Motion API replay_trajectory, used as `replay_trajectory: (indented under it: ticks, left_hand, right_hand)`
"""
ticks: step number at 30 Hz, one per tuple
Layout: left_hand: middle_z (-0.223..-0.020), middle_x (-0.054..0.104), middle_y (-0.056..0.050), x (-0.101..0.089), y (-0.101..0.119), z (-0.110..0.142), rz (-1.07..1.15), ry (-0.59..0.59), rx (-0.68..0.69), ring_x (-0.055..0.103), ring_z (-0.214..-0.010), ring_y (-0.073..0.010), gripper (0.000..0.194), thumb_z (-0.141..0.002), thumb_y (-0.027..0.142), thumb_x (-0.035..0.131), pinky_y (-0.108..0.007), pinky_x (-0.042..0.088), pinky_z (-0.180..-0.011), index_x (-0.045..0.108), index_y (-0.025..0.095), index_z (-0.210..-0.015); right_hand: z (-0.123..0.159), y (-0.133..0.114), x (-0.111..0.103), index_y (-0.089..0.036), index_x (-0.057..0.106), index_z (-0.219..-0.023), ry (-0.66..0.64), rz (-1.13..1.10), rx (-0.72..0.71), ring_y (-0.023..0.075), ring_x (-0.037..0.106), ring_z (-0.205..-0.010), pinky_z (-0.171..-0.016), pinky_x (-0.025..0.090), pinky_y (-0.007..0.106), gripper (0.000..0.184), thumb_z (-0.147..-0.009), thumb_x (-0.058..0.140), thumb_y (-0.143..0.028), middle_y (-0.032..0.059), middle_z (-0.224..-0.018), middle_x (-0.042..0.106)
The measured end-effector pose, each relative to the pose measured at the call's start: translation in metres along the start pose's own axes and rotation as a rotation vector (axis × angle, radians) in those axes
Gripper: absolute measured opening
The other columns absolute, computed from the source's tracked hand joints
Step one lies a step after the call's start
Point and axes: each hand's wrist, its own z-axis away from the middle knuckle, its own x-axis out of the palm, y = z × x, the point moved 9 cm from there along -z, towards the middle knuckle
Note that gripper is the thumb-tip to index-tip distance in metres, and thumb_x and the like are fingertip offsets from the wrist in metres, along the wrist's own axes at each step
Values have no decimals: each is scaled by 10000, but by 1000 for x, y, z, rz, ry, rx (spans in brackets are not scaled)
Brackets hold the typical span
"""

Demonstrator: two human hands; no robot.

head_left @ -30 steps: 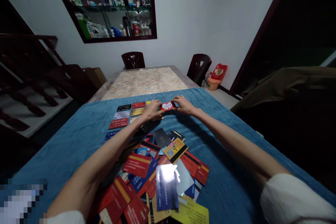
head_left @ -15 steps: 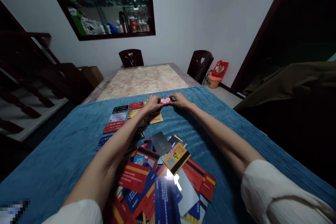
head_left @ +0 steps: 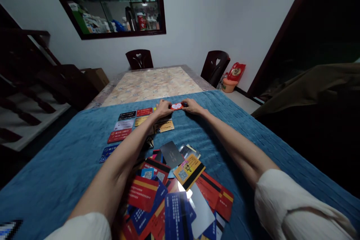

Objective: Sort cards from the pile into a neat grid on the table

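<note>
Between my two hands, near the far edge of the blue cloth, is a red card (head_left: 177,106) with a white heart on it. My left hand (head_left: 163,108) grips its left end, and my right hand (head_left: 192,106) pinches its right end. Left of my hands lie cards in rows, among them a black card (head_left: 127,116), a red card (head_left: 120,135) and a yellow card (head_left: 164,126). My left forearm covers part of these rows. Closer to me, between my forearms, is a loose heap of overlapping cards, with a dark grey card (head_left: 171,154) and an orange card (head_left: 189,171) on top.
The blue cloth (head_left: 64,150) covers the near part of the table, and patterned tabletop (head_left: 152,82) shows beyond it. Two dark chairs (head_left: 140,59) stand at the far end. A red bag (head_left: 236,71) sits in an orange bucket (head_left: 229,86) on the floor at right.
The camera view has tilted slightly, shifting the scene a little. Both hands stay at the ends of the red heart card, which looks a touch flatter now.
</note>
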Motion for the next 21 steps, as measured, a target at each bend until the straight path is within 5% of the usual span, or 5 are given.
replay_trajectory:
  ticks: [15,21]
  left_hand:
    - [-1199,661,-125,5,6,4,-45,24,26,342,-1338,-383,222,-804,249,561,-514,365,-1022,730,158,-915]
    - [-1288,620,-127,-2,15,22,-62,54,72,305,-1386,-362,268,-814,225,522,-544,351,-1040,707,179,-1002]
  right_hand:
    - [8,2,1,-158,720,-1055,22,2,38,206,608,-901,-787,433,252,277,-861,592,-307,44,-932,723]
    - [13,-3,-2,-160,679,-1157,55,22,10,220,588,-1041,-940,411,311,329,-872,573,-284,73,-1103,700]
